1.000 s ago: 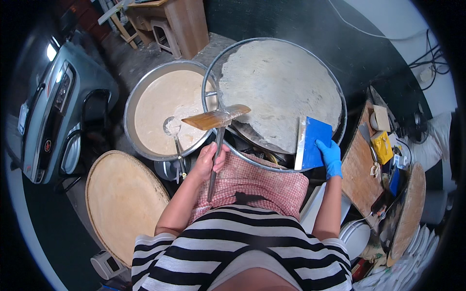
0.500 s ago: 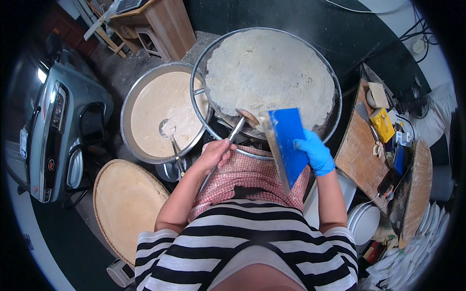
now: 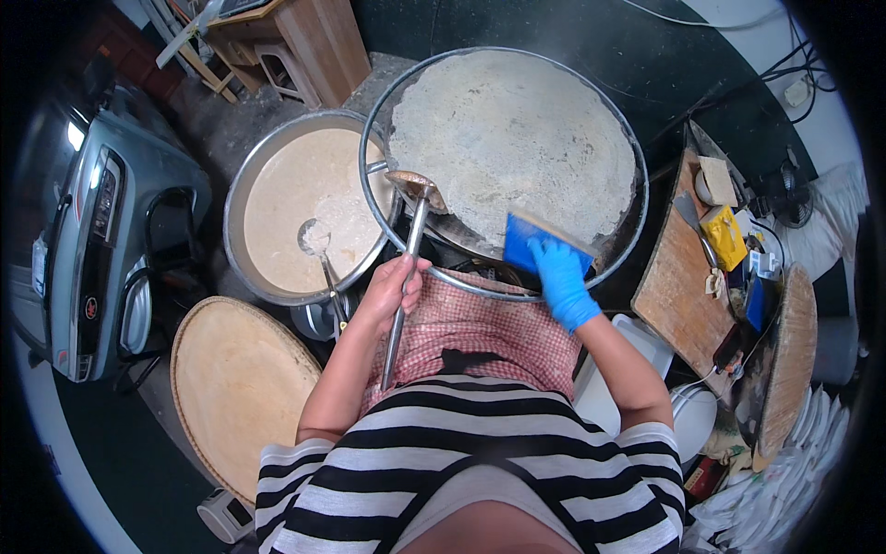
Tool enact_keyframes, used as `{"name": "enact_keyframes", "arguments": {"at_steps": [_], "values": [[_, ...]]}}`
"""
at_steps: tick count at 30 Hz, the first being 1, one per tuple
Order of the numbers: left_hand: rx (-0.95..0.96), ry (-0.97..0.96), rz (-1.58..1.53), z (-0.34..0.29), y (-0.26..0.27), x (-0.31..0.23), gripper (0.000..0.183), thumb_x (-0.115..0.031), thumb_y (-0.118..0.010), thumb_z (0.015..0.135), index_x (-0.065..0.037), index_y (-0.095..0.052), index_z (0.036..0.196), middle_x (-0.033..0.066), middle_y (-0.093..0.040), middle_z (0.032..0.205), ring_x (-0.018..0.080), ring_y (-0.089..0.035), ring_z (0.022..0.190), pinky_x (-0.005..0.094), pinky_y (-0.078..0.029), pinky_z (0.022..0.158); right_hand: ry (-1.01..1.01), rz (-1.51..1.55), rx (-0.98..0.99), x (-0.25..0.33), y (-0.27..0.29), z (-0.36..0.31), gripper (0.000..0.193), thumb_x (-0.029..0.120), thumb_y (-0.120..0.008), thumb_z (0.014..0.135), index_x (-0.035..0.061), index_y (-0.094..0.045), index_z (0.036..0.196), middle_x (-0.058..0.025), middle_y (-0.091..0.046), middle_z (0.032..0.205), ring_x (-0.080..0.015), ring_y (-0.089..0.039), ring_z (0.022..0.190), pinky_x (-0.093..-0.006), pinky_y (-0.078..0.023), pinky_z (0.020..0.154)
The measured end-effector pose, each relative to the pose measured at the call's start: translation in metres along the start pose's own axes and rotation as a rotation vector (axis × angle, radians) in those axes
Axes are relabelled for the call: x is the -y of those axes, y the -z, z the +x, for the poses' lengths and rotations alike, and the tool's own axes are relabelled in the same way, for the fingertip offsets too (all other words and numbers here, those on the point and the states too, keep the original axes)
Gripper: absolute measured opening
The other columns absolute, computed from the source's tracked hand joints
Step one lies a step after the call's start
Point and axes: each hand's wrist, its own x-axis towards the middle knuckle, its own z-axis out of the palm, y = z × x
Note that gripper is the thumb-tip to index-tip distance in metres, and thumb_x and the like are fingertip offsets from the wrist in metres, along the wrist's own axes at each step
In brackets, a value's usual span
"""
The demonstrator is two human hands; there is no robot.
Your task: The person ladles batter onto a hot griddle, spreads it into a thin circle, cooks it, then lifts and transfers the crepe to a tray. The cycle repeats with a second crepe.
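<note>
As the left hand (image 3: 395, 288) grips a spreader (image 3: 416, 223), the right hand (image 3: 563, 284) clasps a blue scraper (image 3: 520, 243).
A pale layer (image 3: 508, 138) covers the griddle (image 3: 463, 234).

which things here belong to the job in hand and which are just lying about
Likely in the job: T-shaped tool in left hand, blue scraper in right hand, coated round griddle, batter tub, ladle.

Seemingly just about: stool, fan, yellow packet, vehicle.
</note>
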Motion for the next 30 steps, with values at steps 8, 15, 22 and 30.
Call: {"name": "enact_keyframes", "arguments": {"at_steps": [8,15,22,30], "values": [[-0.019,-0.002,0.006,0.002,0.001,-0.002,0.036,-0.034,-0.038,0.096,-0.001,-0.051,0.099,-0.0032,-0.039,0.059,0.005,-0.034,0.043,0.0197,-0.03,0.039,-0.16,0.082,-0.114,-0.019,0.009,0.017,0.039,0.001,-0.049,0.075,0.0066,-0.051,0.114,-0.0168,-0.058,0.091,-0.0353,-0.057,0.083,-0.0432,-0.047,0.07],[-0.009,0.001,-0.004,0.01,-0.007,-0.006,0.036,-0.035,-0.038,0.096,-0.001,-0.05,0.101,-0.0032,-0.039,0.058,0.005,-0.034,0.044,0.02,-0.031,0.039,0.007,0.113,-0.038,0.051,-0.024,0.007,0.027,0.001,-0.051,0.073,0.0042,-0.05,0.1,-0.0189,-0.055,0.094,-0.0337,-0.057,0.084,-0.0414,-0.047,0.068],[0.029,-0.031,-0.002,0.021,-0.01,-0.008,0.032,-0.031,-0.04,0.096,-0.002,-0.051,0.103,-0.0027,-0.041,0.061,0.0054,-0.036,0.046,0.0204,-0.031,0.04,0.134,0.307,0.057,0.044,0.029,-0.012,0.043,-0.004,-0.053,0.068,0.004,-0.05,0.111,-0.0171,-0.055,0.101,-0.0346,-0.055,0.092,-0.0398,-0.045,0.078],[0.107,-0.013,0.065,0.029,-0.018,-0.003,0.028,-0.028,-0.042,0.095,-0.002,-0.051,0.103,-0.003,-0.043,0.062,0.0051,-0.038,0.046,0.0194,-0.033,0.04,0.268,0.626,-0.157,0.002,0.15,-0.014,0.06,-0.014,-0.044,0.066,0.0066,-0.048,0.123,-0.0203,-0.05,0.119,-0.0354,-0.051,0.108,-0.0384,-0.039,0.096]]}}
